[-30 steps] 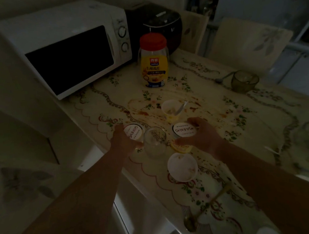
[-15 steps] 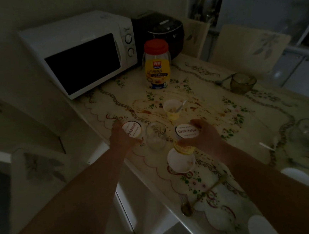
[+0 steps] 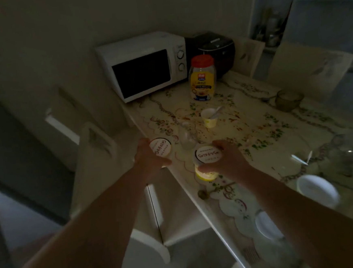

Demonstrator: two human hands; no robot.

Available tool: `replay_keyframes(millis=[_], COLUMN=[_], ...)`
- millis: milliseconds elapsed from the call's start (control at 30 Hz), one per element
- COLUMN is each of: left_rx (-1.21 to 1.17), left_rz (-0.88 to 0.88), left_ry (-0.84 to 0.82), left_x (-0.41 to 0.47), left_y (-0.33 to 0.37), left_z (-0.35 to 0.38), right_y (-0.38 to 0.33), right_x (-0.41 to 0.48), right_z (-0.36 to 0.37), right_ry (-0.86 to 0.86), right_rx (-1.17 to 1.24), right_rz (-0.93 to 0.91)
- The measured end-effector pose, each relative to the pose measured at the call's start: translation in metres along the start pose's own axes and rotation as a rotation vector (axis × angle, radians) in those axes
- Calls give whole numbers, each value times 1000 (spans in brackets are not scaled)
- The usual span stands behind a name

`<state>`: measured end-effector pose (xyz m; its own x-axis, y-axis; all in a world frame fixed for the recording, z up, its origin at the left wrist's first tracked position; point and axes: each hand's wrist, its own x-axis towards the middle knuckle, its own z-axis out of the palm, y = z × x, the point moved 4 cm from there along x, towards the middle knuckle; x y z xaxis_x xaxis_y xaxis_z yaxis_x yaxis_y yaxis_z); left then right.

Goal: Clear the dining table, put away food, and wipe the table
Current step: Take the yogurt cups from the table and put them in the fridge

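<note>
My left hand (image 3: 150, 159) grips a sealed cup with a white printed lid (image 3: 160, 147) over the table's near edge. A second sealed cup (image 3: 208, 154) with a yellow body is held by my right hand (image 3: 226, 160), lifted a little above the floral tablecloth (image 3: 255, 131). An empty clear glass (image 3: 186, 136) stands just behind and between the two cups. Farther back sits an open paper cup with a plastic spoon (image 3: 210, 116) amid reddish spill marks.
A red-capped jar (image 3: 202, 79), a white microwave (image 3: 145, 66) and a black cooker (image 3: 215, 50) line the back. A glass bowl (image 3: 289, 99) is far right. White dishes (image 3: 317, 188) (image 3: 267, 225) and a spoon (image 3: 203, 194) lie near right. A chair back (image 3: 146, 248) stands below.
Both hands have lifted their cups and drawn them toward me. The view has pulled back and risen, so the table looks farther away. The white lid under my right hand is gone from sight.
</note>
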<state>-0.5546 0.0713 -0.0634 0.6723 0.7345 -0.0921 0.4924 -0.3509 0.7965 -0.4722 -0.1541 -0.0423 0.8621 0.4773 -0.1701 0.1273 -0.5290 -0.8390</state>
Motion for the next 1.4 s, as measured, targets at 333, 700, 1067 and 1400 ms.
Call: replay_keyframes(millis=[333, 700, 1067, 1400], left_rx=[-23, -17, -95, -46], left_rz=[-27, 3, 31, -33], left_ry=[36, -52, -67, 192], left_x=[-169, -270, -392, -435], left_y=[-13, -35, -111, -174], left_z=[-25, -60, -186, -354], right_y=[4, 13, -43, -137], right_x=[-124, -237, -387, -454], right_z=[4, 12, 98, 207], right_ry=[-14, 61, 107, -73], right_rx=[-108, -135, -148, -6], right_rz=[-179, -107, -151, -303])
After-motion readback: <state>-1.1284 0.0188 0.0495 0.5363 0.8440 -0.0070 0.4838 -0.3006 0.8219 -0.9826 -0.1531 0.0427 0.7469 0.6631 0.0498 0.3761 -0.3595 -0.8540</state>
